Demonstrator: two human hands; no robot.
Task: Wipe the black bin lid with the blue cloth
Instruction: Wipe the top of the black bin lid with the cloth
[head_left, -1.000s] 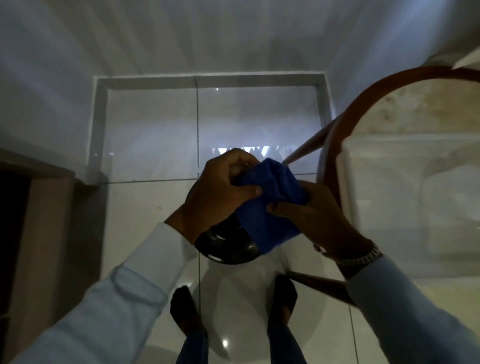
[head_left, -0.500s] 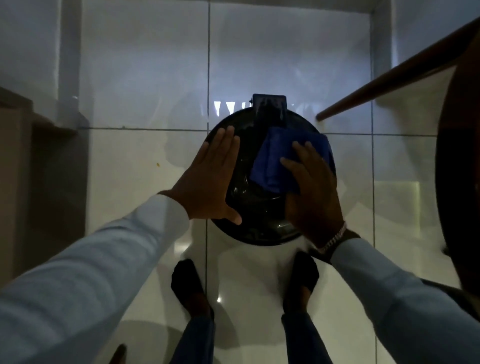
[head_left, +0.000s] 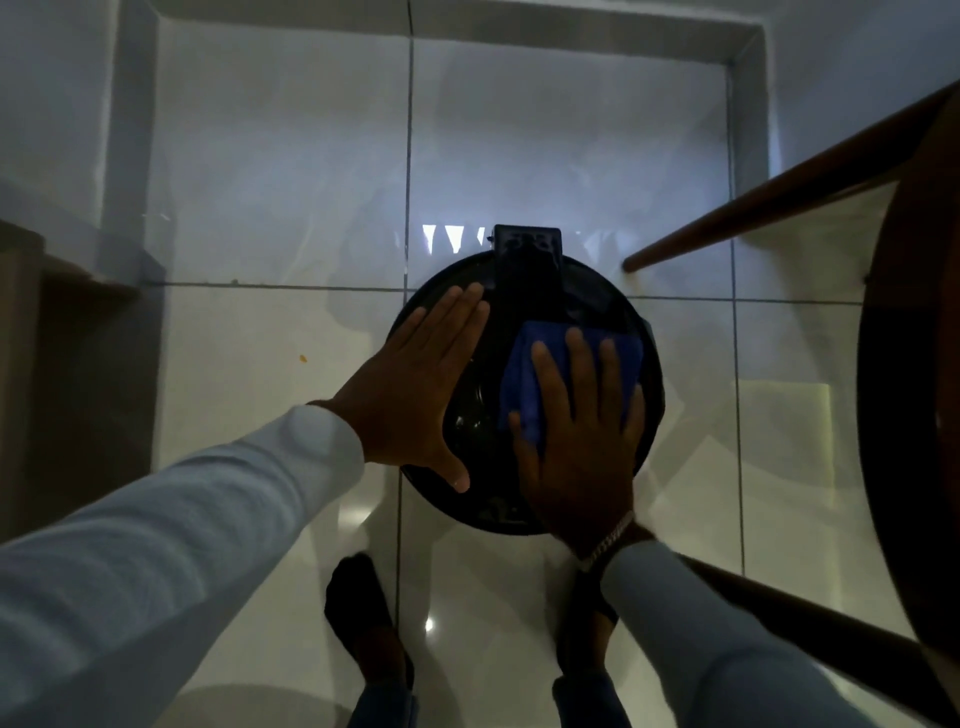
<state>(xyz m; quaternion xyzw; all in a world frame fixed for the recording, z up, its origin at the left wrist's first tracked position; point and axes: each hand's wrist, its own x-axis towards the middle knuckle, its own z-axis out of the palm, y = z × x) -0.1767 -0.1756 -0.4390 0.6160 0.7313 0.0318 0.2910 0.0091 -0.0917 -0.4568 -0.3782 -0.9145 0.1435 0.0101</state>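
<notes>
I'm looking straight down at the black bin lid (head_left: 478, 410), round and glossy, sitting over the pale tiled floor (head_left: 249, 374) right ahead of the person's two dark shoes (head_left: 363, 618). The left hand (head_left: 415, 400) is lying flat, fingers together and stretched out, palm pressing on the left part of the lid with the thumb splayed toward the near rim; that grip is wide and holding nothing. The right hand (head_left: 576, 447) is spreading flat too, fingers fanned, pinning the blue cloth (head_left: 519, 374) against the right half of the lid (no pinch here, the grip is wide and simply bearing down on the cloth). The cloth is showing folded, poking out past the fingertips and beside the thumb. A black hinge block (head_left: 527, 249) is sitting at the lid's far edge. I'm seeing a metal watch band (head_left: 608, 540) on the right wrist, light sleeves on both arms, and a brown wooden chair frame (head_left: 779, 208) crowding the right side.
</notes>
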